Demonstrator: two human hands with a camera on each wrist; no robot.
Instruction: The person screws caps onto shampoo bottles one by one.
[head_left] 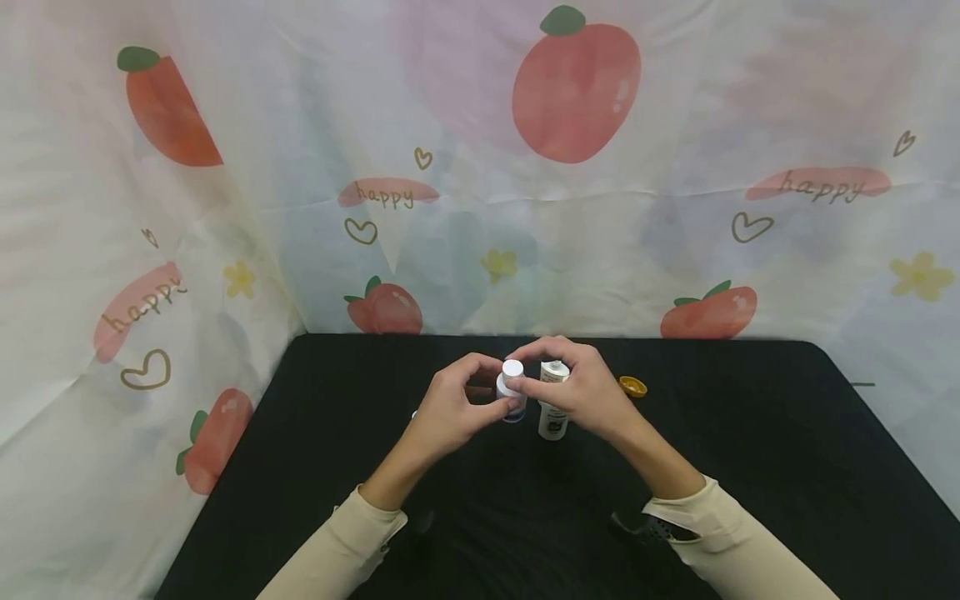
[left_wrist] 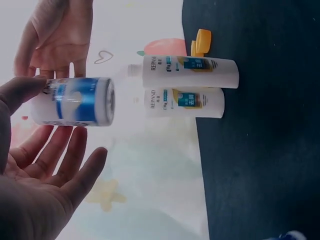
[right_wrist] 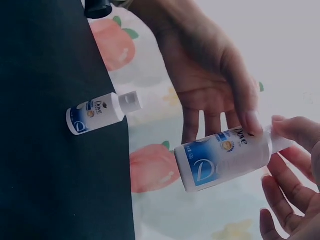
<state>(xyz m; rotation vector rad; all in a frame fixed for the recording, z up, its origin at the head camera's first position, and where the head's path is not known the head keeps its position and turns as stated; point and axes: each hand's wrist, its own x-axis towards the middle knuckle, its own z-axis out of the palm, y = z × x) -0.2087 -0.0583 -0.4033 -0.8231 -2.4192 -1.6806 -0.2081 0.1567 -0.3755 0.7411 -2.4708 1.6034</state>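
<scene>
two bare hands in cream sleeves meet above a black table point(head_left: 750, 433), raising one small dove bottle point(right_wrist: 225, 157) between them. the bottle is white, with a blue band round its lower part; it is held up clear of the table, and the right wrist view shows it tilted.

the left hand point(head_left: 457, 400) grips the bottle's body, its thumb on one side and fingers on the other, opened only as wide as the bottle. the right hand point(head_left: 581, 387) pinches the white cap point(head_left: 513, 367) at the top between thumb and fingertip, nearly closed on it; the cap sits at the bottle's neck. the right hand's other fingers are loosely bent.

on the table, a second dove bottle point(right_wrist: 95, 114) stands upright with its own cap on; in the head view the left arm mostly hides it. two white repand bottles, a nearer one point(left_wrist: 195, 71) and a farther one point(left_wrist: 190, 102), stand close together, near the right hand in the head view. a yellow cap point(head_left: 633, 386) lies on the table to their right.

a pale cloth point(head_left: 465, 92) hangs behind and at the sides, printed with red fruit, yellow flowers, outlined hearts and the word "happy".
</scene>
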